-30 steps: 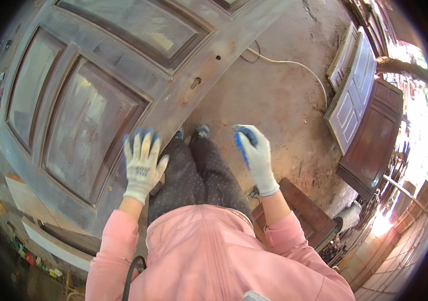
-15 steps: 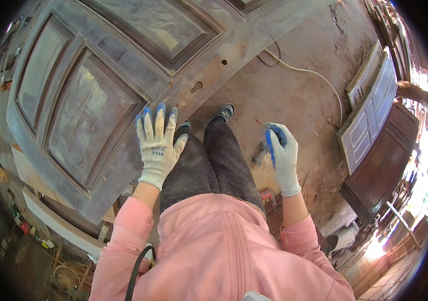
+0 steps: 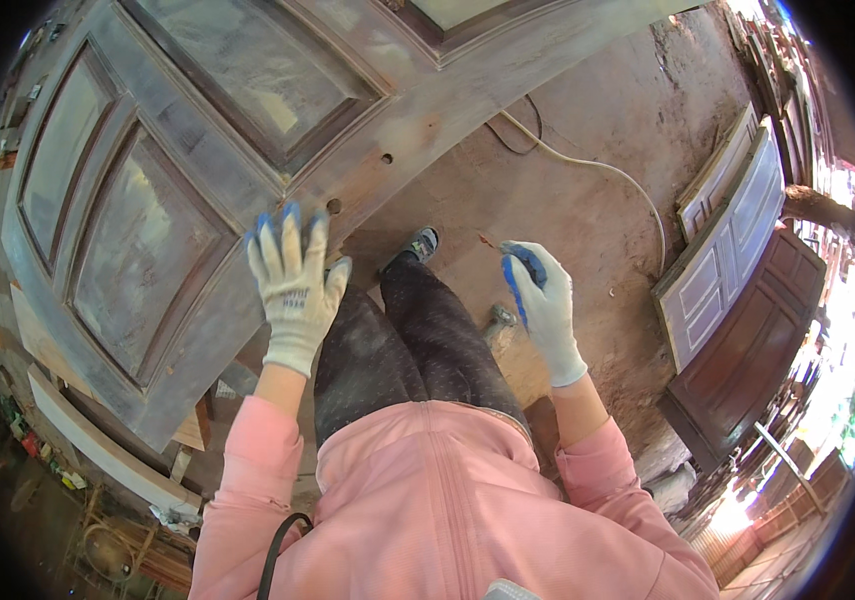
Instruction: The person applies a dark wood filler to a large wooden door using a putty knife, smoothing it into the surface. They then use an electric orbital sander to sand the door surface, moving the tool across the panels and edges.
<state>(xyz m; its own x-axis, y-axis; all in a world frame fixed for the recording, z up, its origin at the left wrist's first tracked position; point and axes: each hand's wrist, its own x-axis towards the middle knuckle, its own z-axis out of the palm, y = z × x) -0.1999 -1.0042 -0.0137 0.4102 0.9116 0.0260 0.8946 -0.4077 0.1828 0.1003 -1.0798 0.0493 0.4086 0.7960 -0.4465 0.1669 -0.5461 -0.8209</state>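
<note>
My left hand (image 3: 292, 290), in a white knit glove with blue fingertips, is open with its fingers spread. Its fingertips lie at the near edge of a large panelled wooden door (image 3: 342, 160), below a round hole (image 3: 334, 206). The door lies raised above the floor, with patchy grey and brown surfaces and worn spots on its panels. To the right, away from the door, my right hand (image 3: 547, 315) hangs in the same kind of glove. Its fingers are curled in toward the thumb; whatever they hold, if anything, is hidden.
A pale hose (image 3: 602, 163) curves over the dirt floor beyond my feet. At the right lean a grey-white panelled door (image 3: 717, 260) and a dark brown one (image 3: 752, 350). A long pale board (image 3: 112, 455) lies at lower left, under the door's level.
The door and floor have shifted left and downward in view as I moved. My left fingertips are now closer to the hole at the door's edge. My right hand stays curled.
</note>
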